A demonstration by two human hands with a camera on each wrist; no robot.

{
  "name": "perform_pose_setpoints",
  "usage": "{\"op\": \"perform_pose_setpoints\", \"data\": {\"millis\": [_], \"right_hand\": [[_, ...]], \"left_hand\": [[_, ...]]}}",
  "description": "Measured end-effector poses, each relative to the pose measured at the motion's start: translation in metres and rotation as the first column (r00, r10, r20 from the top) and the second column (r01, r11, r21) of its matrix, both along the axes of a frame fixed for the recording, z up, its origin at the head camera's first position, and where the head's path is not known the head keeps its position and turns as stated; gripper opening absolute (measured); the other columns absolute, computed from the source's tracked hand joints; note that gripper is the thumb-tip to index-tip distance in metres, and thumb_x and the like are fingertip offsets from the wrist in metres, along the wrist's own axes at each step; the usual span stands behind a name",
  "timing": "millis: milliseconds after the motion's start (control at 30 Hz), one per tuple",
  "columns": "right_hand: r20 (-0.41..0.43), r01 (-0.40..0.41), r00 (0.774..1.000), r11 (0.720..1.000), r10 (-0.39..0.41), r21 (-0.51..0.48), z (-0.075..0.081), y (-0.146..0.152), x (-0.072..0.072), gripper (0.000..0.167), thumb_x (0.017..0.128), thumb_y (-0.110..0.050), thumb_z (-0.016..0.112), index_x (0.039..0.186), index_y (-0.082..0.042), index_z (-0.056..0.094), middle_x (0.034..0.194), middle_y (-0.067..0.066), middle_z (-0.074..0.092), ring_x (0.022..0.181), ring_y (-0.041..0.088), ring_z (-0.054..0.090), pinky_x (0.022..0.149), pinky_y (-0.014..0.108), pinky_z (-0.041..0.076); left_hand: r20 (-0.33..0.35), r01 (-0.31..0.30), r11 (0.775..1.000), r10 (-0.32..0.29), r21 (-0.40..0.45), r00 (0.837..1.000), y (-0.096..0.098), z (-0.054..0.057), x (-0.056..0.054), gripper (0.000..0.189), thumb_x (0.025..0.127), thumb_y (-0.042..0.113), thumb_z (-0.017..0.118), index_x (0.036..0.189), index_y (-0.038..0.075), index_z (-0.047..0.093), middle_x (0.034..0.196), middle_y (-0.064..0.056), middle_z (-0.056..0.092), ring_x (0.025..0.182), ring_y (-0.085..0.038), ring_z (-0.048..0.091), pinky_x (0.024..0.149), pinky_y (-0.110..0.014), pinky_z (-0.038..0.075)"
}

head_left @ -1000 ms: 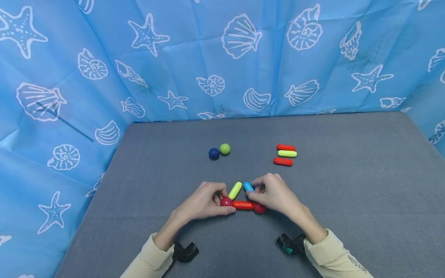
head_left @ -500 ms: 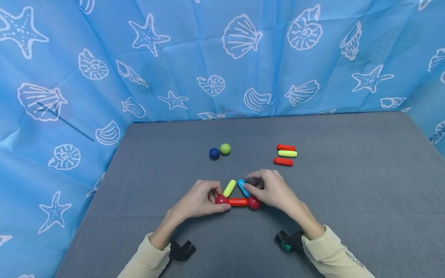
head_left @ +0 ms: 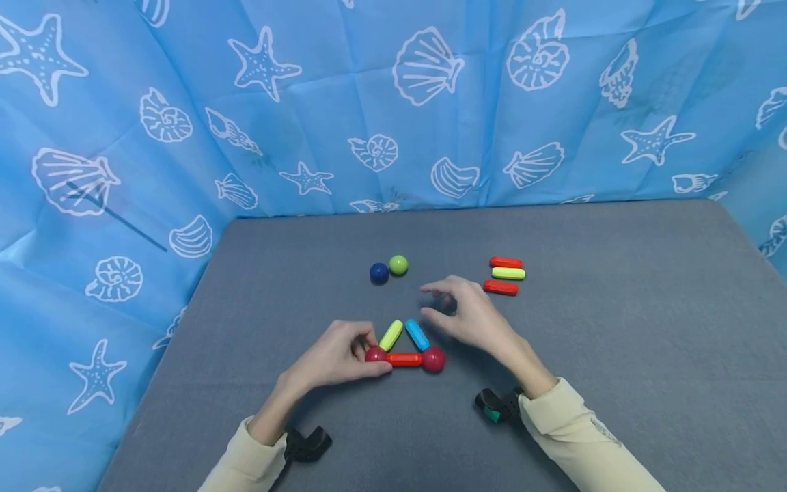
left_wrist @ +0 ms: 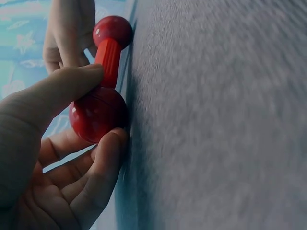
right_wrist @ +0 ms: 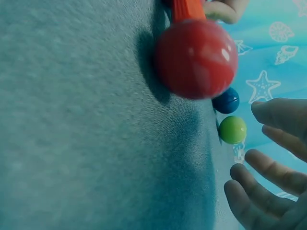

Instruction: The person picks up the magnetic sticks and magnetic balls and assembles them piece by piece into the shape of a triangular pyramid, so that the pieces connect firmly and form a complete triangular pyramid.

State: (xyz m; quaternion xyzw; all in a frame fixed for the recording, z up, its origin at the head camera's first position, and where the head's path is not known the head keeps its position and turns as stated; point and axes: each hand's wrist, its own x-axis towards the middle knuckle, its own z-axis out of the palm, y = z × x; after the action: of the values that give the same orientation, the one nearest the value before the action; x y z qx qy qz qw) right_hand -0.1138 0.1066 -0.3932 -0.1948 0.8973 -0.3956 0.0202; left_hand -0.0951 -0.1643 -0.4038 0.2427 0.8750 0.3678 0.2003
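Note:
My left hand [head_left: 335, 355] grips the left red ball [head_left: 376, 354], with thumb and fingers around it in the left wrist view. A red stick [head_left: 404, 359] joins that ball to the right red ball [head_left: 434, 359]. From the left ball a yellow-green stick [head_left: 391, 335] slants away, and a light blue stick [head_left: 417, 334] slants from the right ball; their far ends stay apart. My right hand [head_left: 470, 316] holds nothing and hovers beyond the right ball, fingers spread loosely. In the right wrist view that ball [right_wrist: 196, 59] is in front, apart from the fingers [right_wrist: 268, 172].
Farther back on the grey table [head_left: 295, 273] lie a dark blue ball [head_left: 379, 273] and a lime green ball [head_left: 398, 265], side by side. To their right are a red stick [head_left: 506, 262], a yellow-green stick [head_left: 508, 273] and another red stick [head_left: 501, 288]. A blue shell-print curtain [head_left: 332, 82] stands behind.
My right hand has let go of the blue stick and moved away toward the back. The joined balls and sticks have shifted left along with my left hand, which keeps its grip.

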Motion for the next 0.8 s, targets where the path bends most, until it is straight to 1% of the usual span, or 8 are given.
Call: {"op": "perform_pose_setpoints", "data": {"millis": [167, 267, 433, 567, 700, 800], "right_hand": [[0.029, -0.011, 1.000, 1.000, 0.010, 0.012, 0.002, -0.007, -0.011, 0.043, 0.090, -0.017, 0.078, 0.131, -0.008, 0.068, 0.122, 0.014, 0.069, 0.103, 0.029, 0.068, 0.085, 0.044, 0.058], [0.021, -0.015, 1.000, 1.000, 0.015, 0.001, 0.003, -0.012, -0.017, 0.044, 0.090, -0.017, 0.078, 0.132, -0.008, 0.067, 0.123, 0.015, 0.068, 0.104, 0.031, 0.067, 0.084, 0.045, 0.058], [0.001, -0.029, 1.000, 0.999, 0.029, -0.015, 0.005, -0.022, -0.028, 0.045, 0.090, -0.017, 0.078, 0.133, -0.008, 0.066, 0.130, 0.017, 0.064, 0.106, 0.033, 0.067, 0.088, 0.047, 0.058], [-0.004, -0.051, 0.999, 0.999, 0.051, -0.010, 0.004, -0.032, -0.036, 0.047, 0.092, -0.017, 0.077, 0.136, -0.008, 0.064, 0.140, 0.017, 0.060, 0.109, 0.033, 0.068, 0.092, 0.049, 0.057], [0.012, -0.097, 0.995, 0.995, 0.097, 0.035, 0.004, -0.044, -0.041, 0.049, 0.096, -0.018, 0.072, 0.142, -0.011, 0.060, 0.154, 0.017, 0.050, 0.113, 0.031, 0.068, 0.095, 0.049, 0.056], [0.028, -0.139, 0.990, 0.987, 0.137, 0.079, 0.004, -0.053, -0.044, 0.051, 0.098, -0.016, 0.068, 0.148, -0.012, 0.054, 0.162, 0.016, 0.040, 0.112, 0.028, 0.068, 0.097, 0.049, 0.056]], "left_hand": [[0.001, 0.010, 1.000, -0.010, 0.010, 1.000, -0.009, 0.000, -0.002, 0.025, 0.085, 0.032, 0.084, 0.090, 0.016, 0.065, 0.071, 0.008, 0.059, 0.059, -0.002, 0.053, 0.056, -0.019, 0.047], [0.004, 0.015, 1.000, -0.016, 0.010, 1.000, -0.013, 0.001, -0.003, 0.025, 0.085, 0.032, 0.084, 0.090, 0.016, 0.066, 0.072, 0.007, 0.060, 0.060, -0.002, 0.054, 0.057, -0.019, 0.048], [0.001, 0.022, 1.000, -0.022, 0.004, 1.000, -0.022, 0.004, -0.003, 0.024, 0.085, 0.032, 0.084, 0.090, 0.016, 0.067, 0.074, 0.007, 0.063, 0.061, -0.002, 0.055, 0.058, -0.020, 0.049], [-0.003, 0.025, 1.000, -0.025, 0.000, 1.000, -0.030, 0.004, -0.003, 0.024, 0.085, 0.032, 0.084, 0.090, 0.016, 0.067, 0.074, 0.007, 0.064, 0.061, -0.002, 0.056, 0.059, -0.020, 0.050], [0.006, 0.026, 1.000, -0.026, -0.010, 1.000, -0.036, 0.004, -0.003, 0.024, 0.084, 0.033, 0.084, 0.090, 0.016, 0.068, 0.075, 0.007, 0.065, 0.061, -0.002, 0.057, 0.059, -0.020, 0.051], [0.016, 0.027, 0.999, -0.027, -0.017, 1.000, -0.039, 0.005, -0.003, 0.025, 0.084, 0.033, 0.084, 0.090, 0.016, 0.068, 0.075, 0.008, 0.065, 0.061, -0.002, 0.057, 0.058, -0.019, 0.051]]}}
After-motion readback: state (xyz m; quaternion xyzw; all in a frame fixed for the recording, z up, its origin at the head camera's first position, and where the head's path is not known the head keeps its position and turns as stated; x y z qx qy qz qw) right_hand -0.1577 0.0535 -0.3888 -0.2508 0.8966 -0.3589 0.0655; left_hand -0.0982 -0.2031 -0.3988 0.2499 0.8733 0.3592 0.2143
